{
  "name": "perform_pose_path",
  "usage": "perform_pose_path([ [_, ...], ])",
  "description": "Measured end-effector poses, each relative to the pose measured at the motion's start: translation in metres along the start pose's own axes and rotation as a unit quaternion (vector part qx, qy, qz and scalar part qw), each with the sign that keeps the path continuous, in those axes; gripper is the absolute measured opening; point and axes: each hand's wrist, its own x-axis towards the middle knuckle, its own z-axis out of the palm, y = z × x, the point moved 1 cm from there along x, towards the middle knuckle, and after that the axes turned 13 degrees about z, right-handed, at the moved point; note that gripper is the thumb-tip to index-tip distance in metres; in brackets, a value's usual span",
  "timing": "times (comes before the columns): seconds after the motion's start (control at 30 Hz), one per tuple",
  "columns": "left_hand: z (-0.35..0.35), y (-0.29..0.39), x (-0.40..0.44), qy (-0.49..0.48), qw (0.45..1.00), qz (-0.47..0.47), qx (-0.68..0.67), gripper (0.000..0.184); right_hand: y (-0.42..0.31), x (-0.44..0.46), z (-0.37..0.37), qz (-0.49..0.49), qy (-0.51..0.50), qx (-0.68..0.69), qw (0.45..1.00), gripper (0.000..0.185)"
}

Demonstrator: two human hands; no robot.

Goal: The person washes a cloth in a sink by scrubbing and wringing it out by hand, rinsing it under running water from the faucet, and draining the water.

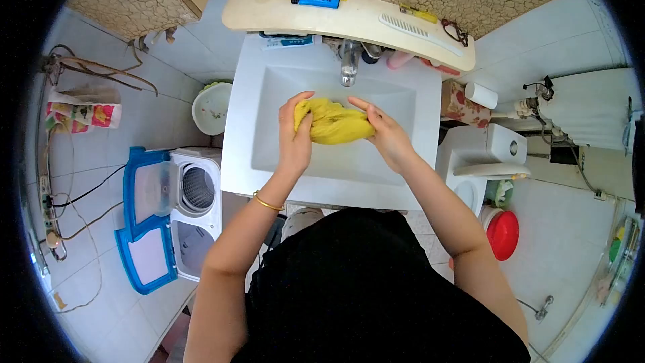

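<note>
A bunched yellow cloth [334, 122] is stretched between my two hands above the white sink [322, 178]. My left hand [294, 138] is closed on the cloth's left end, its fingers curled into the folds. At the other end, my right hand [391, 138] grips the cloth, with one finger extended above it and the lower fingers partly hidden. The metal faucet [349, 64] stands just behind the cloth, and no stream of water can be made out.
A cream shelf [363, 17] overhangs the sink's back, bearing a blue box [315, 1], combs and glasses. On the left stand a washing machine [197, 228] with raised lids and a white basin [213, 109]. A toilet [480, 154] and a red lid [502, 235] are at right.
</note>
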Motion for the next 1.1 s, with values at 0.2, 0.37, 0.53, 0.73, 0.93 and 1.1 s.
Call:
perform_pose_path([
  [0.2, -0.024, 0.030, 0.001, 0.019, 0.985, -0.108, -0.131, 0.032, -0.019, -0.046, -0.016, -0.184, 0.078, -0.130, 0.971, 0.041],
  [0.37, -0.038, 0.050, 0.009, -0.117, 0.985, -0.083, -0.091, 0.023, -0.021, -0.040, -0.022, -0.121, 0.095, -0.045, 0.987, 0.026],
  [0.53, -0.055, 0.068, 0.018, -0.081, 0.981, -0.083, -0.153, 0.019, -0.057, -0.090, -0.017, -0.166, 0.032, -0.161, 0.972, 0.029],
  [0.73, -0.030, 0.110, 0.014, -0.131, 0.977, -0.078, -0.146, 0.029, -0.034, -0.065, -0.017, -0.246, 0.320, -0.453, 0.795, 0.026],
  [0.93, 0.002, 0.134, 0.014, -0.301, 0.936, 0.162, -0.085, 0.031, 0.025, -0.021, -0.020, -0.172, -0.003, 0.165, 0.971, 0.044],
  [1.1, -0.029, 0.088, 0.061, -0.179, 0.943, 0.263, 0.093, 0.027, 0.008, -0.015, -0.012, -0.276, -0.098, 0.258, 0.921, 0.056],
])
